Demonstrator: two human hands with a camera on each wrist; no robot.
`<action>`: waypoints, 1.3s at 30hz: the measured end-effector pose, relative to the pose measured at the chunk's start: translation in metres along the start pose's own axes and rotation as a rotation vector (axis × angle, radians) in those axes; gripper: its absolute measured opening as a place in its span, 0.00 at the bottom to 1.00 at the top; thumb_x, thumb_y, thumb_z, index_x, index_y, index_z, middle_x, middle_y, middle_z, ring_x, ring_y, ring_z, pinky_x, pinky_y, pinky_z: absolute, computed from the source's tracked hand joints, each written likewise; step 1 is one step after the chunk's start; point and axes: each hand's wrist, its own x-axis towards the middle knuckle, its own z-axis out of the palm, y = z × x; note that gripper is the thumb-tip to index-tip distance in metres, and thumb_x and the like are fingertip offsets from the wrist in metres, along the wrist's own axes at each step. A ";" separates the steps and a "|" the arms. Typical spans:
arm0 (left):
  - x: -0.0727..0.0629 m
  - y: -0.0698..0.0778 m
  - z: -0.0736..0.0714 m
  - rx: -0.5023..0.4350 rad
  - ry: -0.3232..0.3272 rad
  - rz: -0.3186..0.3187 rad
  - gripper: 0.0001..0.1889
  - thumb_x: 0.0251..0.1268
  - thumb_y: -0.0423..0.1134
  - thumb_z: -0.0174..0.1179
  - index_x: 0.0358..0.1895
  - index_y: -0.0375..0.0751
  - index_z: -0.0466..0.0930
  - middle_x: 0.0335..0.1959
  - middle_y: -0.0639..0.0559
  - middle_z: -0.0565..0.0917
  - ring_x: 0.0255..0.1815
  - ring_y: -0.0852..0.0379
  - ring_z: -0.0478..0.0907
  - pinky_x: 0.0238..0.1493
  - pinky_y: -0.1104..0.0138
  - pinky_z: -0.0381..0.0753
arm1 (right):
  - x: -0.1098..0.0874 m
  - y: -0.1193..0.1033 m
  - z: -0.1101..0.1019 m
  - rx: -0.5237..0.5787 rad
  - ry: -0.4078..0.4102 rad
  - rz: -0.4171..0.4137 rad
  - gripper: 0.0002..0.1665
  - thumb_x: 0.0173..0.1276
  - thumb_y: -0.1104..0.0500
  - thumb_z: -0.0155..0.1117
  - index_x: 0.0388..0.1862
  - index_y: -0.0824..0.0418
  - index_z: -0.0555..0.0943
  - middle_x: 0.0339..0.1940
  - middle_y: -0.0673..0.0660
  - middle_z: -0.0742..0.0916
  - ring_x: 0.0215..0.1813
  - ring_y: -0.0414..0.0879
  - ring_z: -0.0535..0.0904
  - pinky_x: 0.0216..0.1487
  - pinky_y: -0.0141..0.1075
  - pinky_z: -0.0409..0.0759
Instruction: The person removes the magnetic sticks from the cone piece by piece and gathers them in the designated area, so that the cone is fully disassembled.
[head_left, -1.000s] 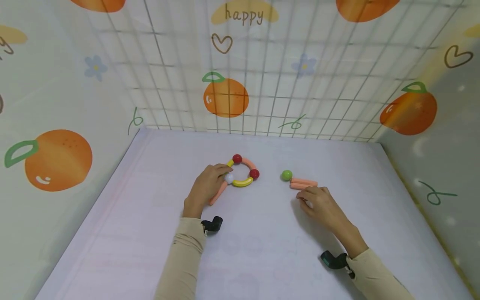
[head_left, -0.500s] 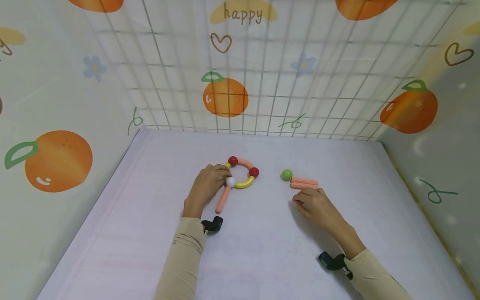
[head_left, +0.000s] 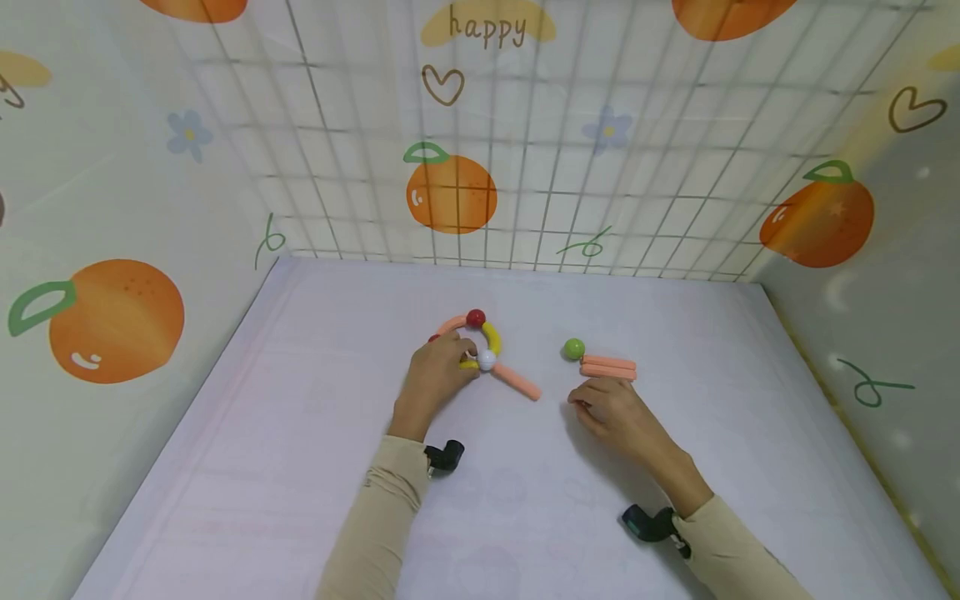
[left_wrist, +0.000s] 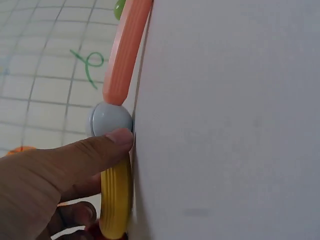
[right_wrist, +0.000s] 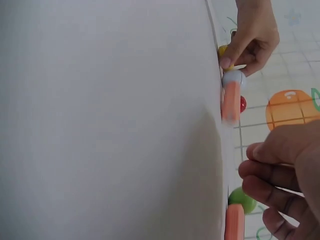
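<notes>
My left hand (head_left: 435, 375) pinches a yellow curved rod (left_wrist: 116, 195) of a ring of toy rods and balls, its thumb tip right at the white ball (head_left: 486, 360). From that ball a straight pink rod (head_left: 516, 381) points to the lower right. Another yellow curved rod (head_left: 491, 338), a red ball (head_left: 476, 318) and a pink curved rod (head_left: 452, 323) form the ring's far side. A second red ball is mostly hidden behind the left hand. My right hand (head_left: 618, 417) hovers with loosely bent fingers, holding nothing, near the loose pink rods.
A green ball (head_left: 573, 349) lies at the left end of two parallel pink rods (head_left: 609, 367), right of the ring. The white tabletop (head_left: 480, 517) meets a fruit-print curtain (head_left: 360, 192) at the back, with a wire grid showing through it.
The ring has turned, swinging the straight pink rod from lower left to lower right. My left hand has shifted slightly right. The right hand has drifted left and slightly nearer me.
</notes>
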 end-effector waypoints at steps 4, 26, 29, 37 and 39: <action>-0.001 0.011 -0.002 0.010 -0.022 -0.060 0.13 0.51 0.44 0.78 0.36 0.46 0.84 0.31 0.57 0.77 0.32 0.60 0.73 0.32 0.61 0.76 | 0.010 -0.005 0.002 0.011 0.006 0.040 0.07 0.60 0.68 0.71 0.38 0.61 0.87 0.34 0.50 0.84 0.38 0.45 0.78 0.43 0.44 0.74; 0.004 0.019 -0.008 -0.219 -0.134 0.057 0.15 0.61 0.36 0.72 0.51 0.42 0.86 0.51 0.52 0.83 0.45 0.54 0.78 0.48 0.63 0.78 | 0.053 -0.014 0.031 0.026 -0.100 0.233 0.08 0.61 0.61 0.76 0.39 0.58 0.87 0.36 0.50 0.85 0.39 0.44 0.77 0.41 0.42 0.69; 0.006 0.014 -0.005 -0.262 -0.111 0.066 0.14 0.58 0.36 0.74 0.47 0.40 0.88 0.46 0.53 0.84 0.39 0.55 0.78 0.41 0.66 0.77 | 0.054 -0.013 0.032 0.027 -0.103 0.215 0.08 0.61 0.61 0.75 0.39 0.58 0.87 0.36 0.50 0.85 0.40 0.45 0.78 0.43 0.43 0.70; 0.008 0.009 -0.001 -0.302 -0.083 0.101 0.14 0.56 0.37 0.75 0.46 0.38 0.88 0.44 0.49 0.85 0.38 0.55 0.78 0.40 0.68 0.77 | 0.049 -0.017 0.016 0.012 -0.047 0.144 0.08 0.54 0.65 0.74 0.27 0.56 0.83 0.30 0.49 0.83 0.36 0.44 0.76 0.42 0.44 0.69; 0.004 0.007 -0.003 -0.308 -0.077 0.074 0.15 0.55 0.36 0.76 0.45 0.37 0.88 0.44 0.49 0.85 0.38 0.55 0.78 0.40 0.68 0.77 | 0.047 -0.018 0.009 0.013 -0.018 0.125 0.09 0.53 0.66 0.74 0.25 0.55 0.81 0.28 0.48 0.82 0.35 0.44 0.74 0.40 0.43 0.67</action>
